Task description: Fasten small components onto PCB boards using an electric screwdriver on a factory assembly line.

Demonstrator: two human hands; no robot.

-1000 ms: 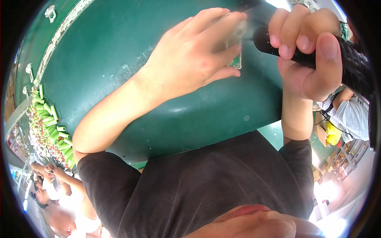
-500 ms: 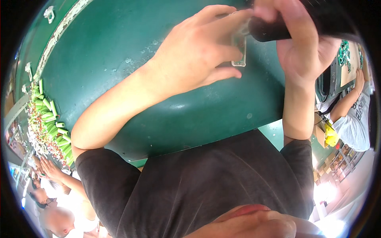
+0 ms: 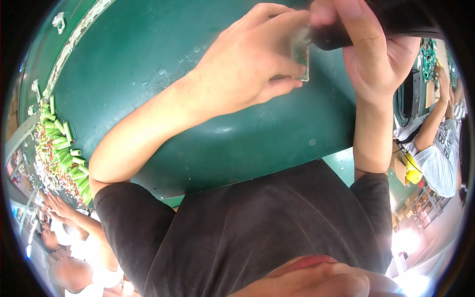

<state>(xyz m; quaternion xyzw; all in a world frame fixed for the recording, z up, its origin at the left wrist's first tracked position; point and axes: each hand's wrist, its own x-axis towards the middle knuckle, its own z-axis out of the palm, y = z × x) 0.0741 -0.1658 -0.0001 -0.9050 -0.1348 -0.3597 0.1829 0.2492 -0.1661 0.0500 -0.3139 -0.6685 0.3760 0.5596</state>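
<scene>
My left hand (image 3: 257,59) reaches in over the green tabletop, its fingers bent round a small flat rectangular piece (image 3: 303,67) with a clear, pale edge. My fingers hide most of that piece. At the upper right my right hand (image 3: 373,59) is wrapped round a dark, smooth object (image 3: 396,20), its thumb laid across it. The blunt black end of this object is close to my left fingertips and the flat piece. Its far part runs out of view, and its kind cannot be made out.
The green tabletop (image 3: 222,141) has a pale worn rim at the left. Bundles of light-green sleeves with wires (image 3: 64,148) are heaped there. A co-worker (image 3: 435,153) sits at the right by green boards (image 3: 429,59) and a black case (image 3: 411,94). Other people (image 3: 74,272) are at lower left.
My left fingers have drawn in a little round the flat piece, which has shifted slightly right. My right hand has moved slightly left with the dark object. The right-hand co-worker's arm has risen.
</scene>
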